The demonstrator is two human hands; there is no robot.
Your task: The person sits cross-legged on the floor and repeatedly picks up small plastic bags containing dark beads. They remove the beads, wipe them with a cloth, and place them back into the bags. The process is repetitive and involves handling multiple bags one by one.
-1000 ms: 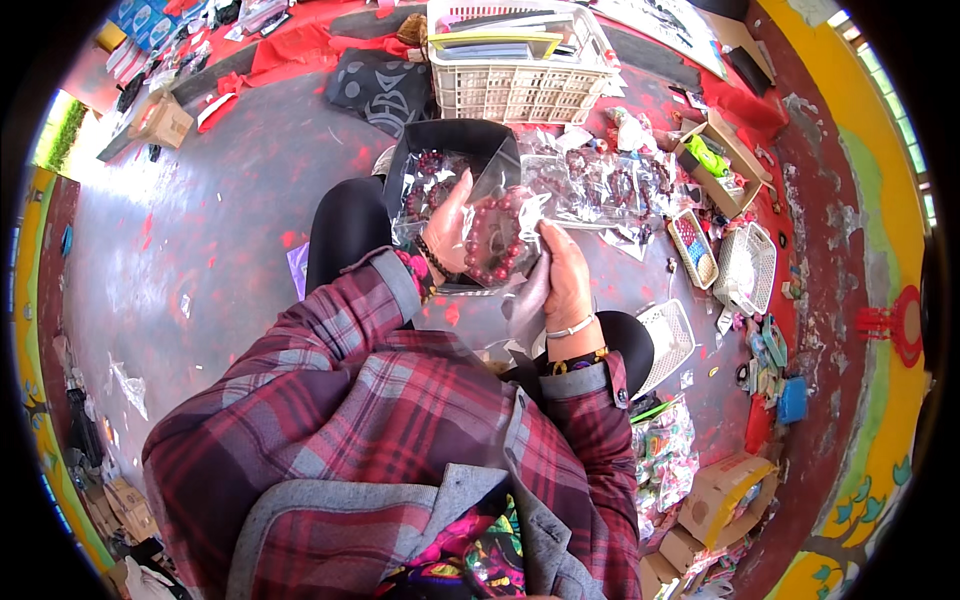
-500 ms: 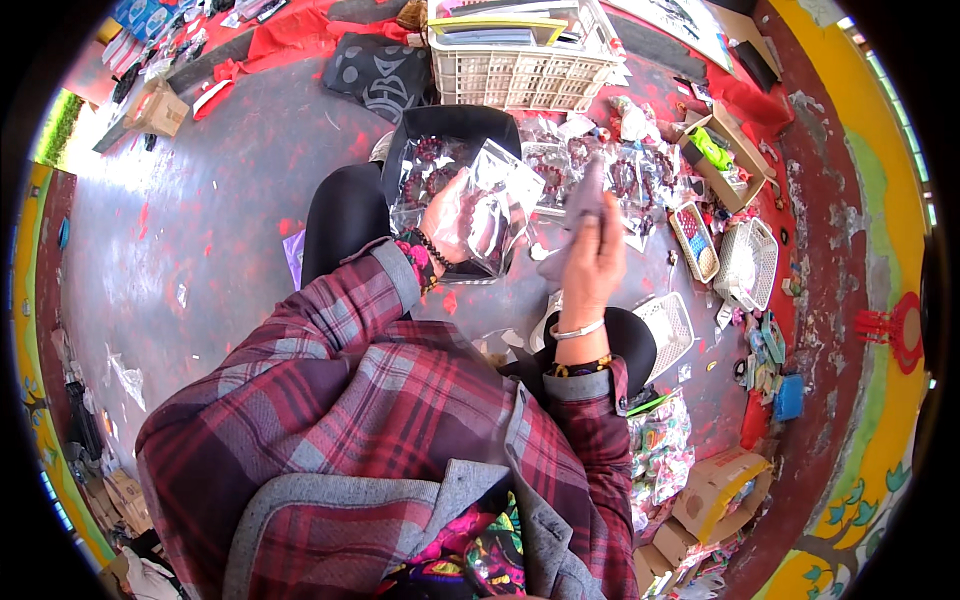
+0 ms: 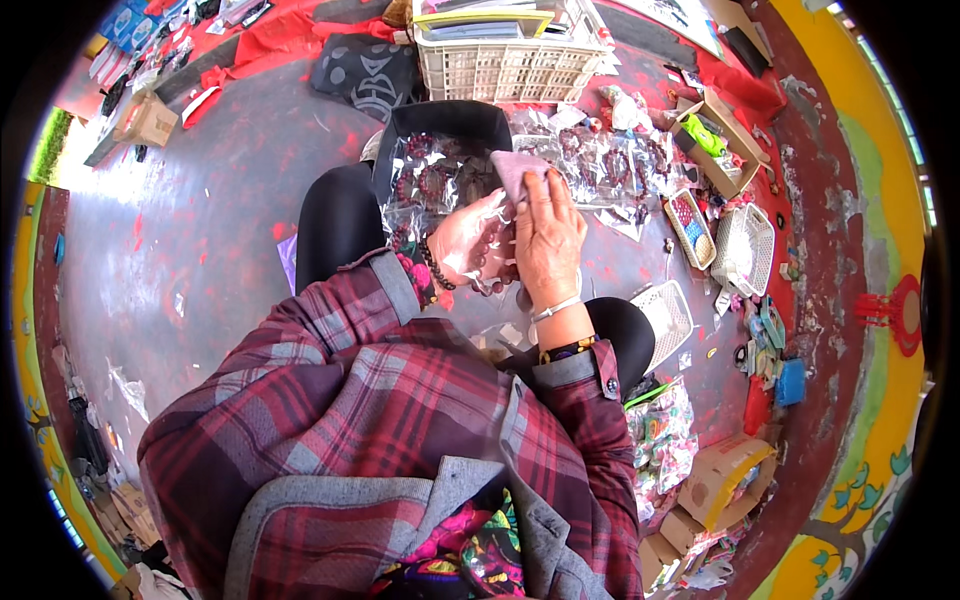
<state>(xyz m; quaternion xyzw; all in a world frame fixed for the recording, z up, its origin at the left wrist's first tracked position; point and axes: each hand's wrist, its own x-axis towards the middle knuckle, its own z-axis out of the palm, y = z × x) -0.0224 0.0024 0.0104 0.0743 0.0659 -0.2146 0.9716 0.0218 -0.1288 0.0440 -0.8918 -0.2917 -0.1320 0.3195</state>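
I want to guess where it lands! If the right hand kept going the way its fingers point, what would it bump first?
The right hand points up and away, already touching a pinkish cloth. Past that, probably the clear bead bags, then the white basket; depth is hard to judge.

Small pale pink cloth piece (image 3: 517, 168), soft, folded, upper centre of frame, pinched at fingertips. Crinkled clear plastic bag (image 3: 470, 240) of dark red bead bracelets just below, centre frame, held over black tray (image 3: 440, 120) of similar bracelets.
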